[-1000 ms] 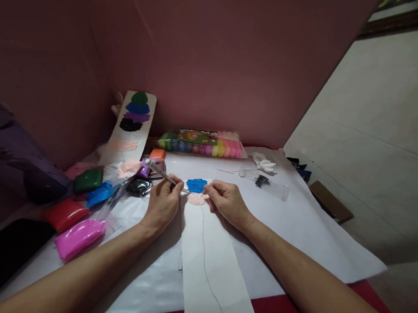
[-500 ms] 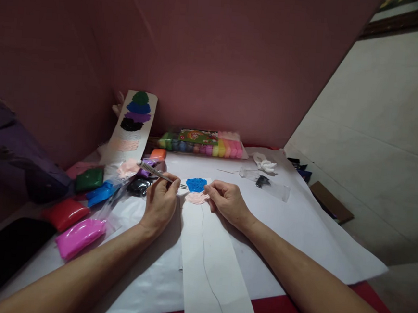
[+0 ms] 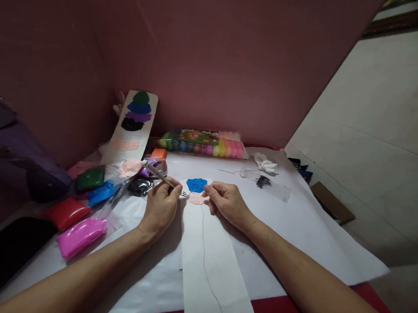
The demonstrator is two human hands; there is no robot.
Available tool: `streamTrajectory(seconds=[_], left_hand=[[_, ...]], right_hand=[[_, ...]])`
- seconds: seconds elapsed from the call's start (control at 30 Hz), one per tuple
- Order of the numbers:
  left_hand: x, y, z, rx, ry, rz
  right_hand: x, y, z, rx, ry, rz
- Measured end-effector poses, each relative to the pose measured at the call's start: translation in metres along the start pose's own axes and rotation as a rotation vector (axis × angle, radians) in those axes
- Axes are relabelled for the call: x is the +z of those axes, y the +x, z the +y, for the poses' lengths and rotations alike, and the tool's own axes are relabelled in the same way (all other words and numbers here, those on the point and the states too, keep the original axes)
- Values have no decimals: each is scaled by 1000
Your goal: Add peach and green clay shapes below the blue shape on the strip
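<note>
The left hand (image 3: 161, 206) pinches the fork (image 3: 159, 173), tines at the left edge of the pink clay (image 3: 198, 198) on the paper strip (image 3: 211, 263). The blue clay (image 3: 196, 185) adjoins its far side. The right hand (image 3: 229, 201), thumb and fingertips pressed together, is at the clay's right edge; whether it grips anything cannot be told.

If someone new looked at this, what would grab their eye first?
Probably the bright blue patch at the middle, bordering a pale pink patch on the white strip, between the left hand, which holds a slim tool, and the right hand. Next would likely come the vivid pink packet at lower left and the multicoloured pack at the back, by the wall.
</note>
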State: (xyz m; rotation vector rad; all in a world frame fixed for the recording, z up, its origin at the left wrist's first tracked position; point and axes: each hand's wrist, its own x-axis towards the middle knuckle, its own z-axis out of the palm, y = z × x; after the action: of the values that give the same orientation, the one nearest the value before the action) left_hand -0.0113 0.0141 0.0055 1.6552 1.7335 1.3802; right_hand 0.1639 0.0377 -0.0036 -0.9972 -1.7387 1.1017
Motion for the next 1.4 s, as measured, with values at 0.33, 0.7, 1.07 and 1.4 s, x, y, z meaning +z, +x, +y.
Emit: streamTrajectory(seconds=[0.33, 0.7, 1.07, 1.4], left_hand=[[-1, -2, 1, 16, -6, -23], [0, -1, 0, 15, -13, -38], [1, 1, -1, 32, 41, -46], [-1, 1, 0, 49, 136, -2]], right_hand=[[0, 0, 0, 0, -15, -3], [1, 1, 3, -5, -10, -3], [1, 0, 1, -8, -14, 11], [1, 0, 1, -13, -19, 13]])
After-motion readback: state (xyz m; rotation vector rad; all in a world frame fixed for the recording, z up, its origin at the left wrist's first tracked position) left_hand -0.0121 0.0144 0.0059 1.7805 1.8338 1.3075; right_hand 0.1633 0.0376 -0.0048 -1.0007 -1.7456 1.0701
